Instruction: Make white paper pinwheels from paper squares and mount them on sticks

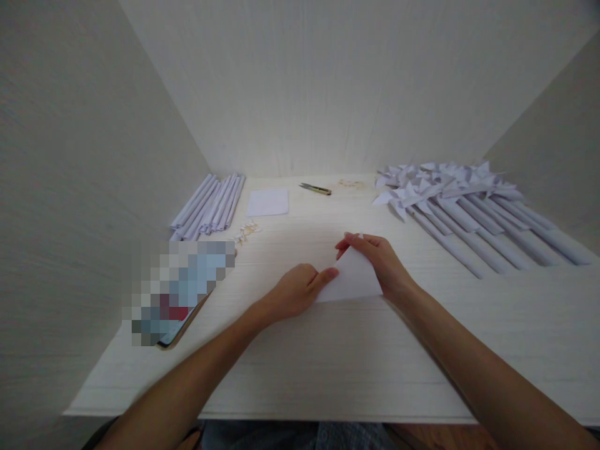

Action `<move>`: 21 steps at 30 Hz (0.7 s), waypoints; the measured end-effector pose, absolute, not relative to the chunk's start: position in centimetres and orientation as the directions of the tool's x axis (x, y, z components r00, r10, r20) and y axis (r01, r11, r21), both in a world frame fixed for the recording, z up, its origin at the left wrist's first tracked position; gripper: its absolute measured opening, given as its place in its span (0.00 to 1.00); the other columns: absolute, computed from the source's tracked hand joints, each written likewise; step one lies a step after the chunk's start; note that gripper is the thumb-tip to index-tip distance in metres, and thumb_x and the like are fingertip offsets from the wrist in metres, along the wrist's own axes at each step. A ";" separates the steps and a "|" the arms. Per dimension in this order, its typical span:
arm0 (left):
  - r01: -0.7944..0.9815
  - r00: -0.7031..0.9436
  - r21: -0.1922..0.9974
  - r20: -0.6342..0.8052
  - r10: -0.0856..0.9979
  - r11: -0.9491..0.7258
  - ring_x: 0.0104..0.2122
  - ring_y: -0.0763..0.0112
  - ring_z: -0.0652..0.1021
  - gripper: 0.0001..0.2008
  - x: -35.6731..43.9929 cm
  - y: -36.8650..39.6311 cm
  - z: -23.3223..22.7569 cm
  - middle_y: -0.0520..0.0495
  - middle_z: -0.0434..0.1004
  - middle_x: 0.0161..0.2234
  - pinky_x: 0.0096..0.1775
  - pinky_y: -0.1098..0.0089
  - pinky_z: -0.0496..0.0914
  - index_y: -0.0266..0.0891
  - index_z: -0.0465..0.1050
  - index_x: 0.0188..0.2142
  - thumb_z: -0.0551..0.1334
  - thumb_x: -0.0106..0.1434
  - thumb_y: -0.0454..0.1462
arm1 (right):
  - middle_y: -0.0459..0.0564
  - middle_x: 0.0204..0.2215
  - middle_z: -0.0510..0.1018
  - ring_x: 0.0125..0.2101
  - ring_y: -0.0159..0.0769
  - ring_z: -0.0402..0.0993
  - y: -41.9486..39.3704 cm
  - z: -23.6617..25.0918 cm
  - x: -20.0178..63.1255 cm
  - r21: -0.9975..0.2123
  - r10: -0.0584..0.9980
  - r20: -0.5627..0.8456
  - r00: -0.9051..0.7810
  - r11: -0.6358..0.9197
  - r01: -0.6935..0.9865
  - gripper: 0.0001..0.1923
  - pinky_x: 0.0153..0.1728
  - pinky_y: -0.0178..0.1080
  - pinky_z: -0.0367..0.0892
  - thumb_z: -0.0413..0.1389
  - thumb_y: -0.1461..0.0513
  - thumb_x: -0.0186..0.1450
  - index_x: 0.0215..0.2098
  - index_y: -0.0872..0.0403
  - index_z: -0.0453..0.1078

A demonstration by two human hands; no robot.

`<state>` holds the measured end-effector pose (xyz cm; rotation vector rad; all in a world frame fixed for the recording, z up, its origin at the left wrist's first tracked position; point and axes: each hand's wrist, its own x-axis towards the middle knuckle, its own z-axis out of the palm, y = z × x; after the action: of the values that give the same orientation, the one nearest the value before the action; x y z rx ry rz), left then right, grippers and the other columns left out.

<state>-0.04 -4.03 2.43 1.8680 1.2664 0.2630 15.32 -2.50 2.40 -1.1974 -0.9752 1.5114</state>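
head view: a folded white paper triangle [352, 278] is held flat on the pale table [375, 375], near its middle. its left corner is pinned under the thumb of the left hand [295, 292], otherwise loosely curled; the top point is pinched by the right hand [377, 262]. for a clean crease, the edges are best kept aligned and the fold pressed firmly outward. finished paper pinwheels [464, 206] lie well apart, far right.

A small paper-craft work nook: a pale wooden desk [328, 375] boxed in by plain white panels [328, 81] on three sides. Rolled paper tubes [210, 203] lie at the left, finished paper pinwheels [459, 200] at the right, and a small cutter [315, 188] lies at the back
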 end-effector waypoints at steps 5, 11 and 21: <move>0.698 0.430 0.703 -0.262 0.864 -0.135 0.14 0.79 0.56 0.27 -0.3 -3.8 2.4 0.54 0.50 0.12 0.19 0.72 0.47 0.38 0.51 0.13 0.39 0.57 0.55 | 0.43 0.15 0.70 0.15 0.25 0.63 -2.5 2.0 15.3 -0.924 0.944 -0.281 -0.175 -0.315 -0.215 0.12 0.15 0.30 0.54 0.61 0.57 0.45 0.22 0.57 0.69; 0.728 0.415 0.670 -0.258 0.872 -0.148 0.14 0.79 0.55 0.27 -0.3 -3.7 2.4 0.54 0.50 0.12 0.19 0.72 0.47 0.38 0.51 0.12 0.39 0.57 0.54 | 0.43 0.16 0.70 0.16 0.24 0.63 -2.5 1.6 15.4 -0.937 0.954 -0.248 -0.170 -0.281 -0.206 0.12 0.17 0.30 0.55 0.61 0.58 0.45 0.22 0.58 0.68; 0.754 0.411 0.637 -0.263 0.873 -0.163 0.16 0.77 0.57 0.27 -0.1 -3.6 2.5 0.53 0.52 0.13 0.20 0.72 0.50 0.38 0.53 0.12 0.40 0.57 0.54 | 0.43 0.16 0.70 0.15 0.25 0.62 -2.5 1.5 15.4 -0.959 0.964 -0.225 -0.141 -0.245 -0.140 0.12 0.16 0.30 0.54 0.61 0.57 0.46 0.22 0.58 0.67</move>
<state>-0.15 -3.65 2.54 1.9524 1.3821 0.2123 15.44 -2.50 1.50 -1.1991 -1.0572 1.5466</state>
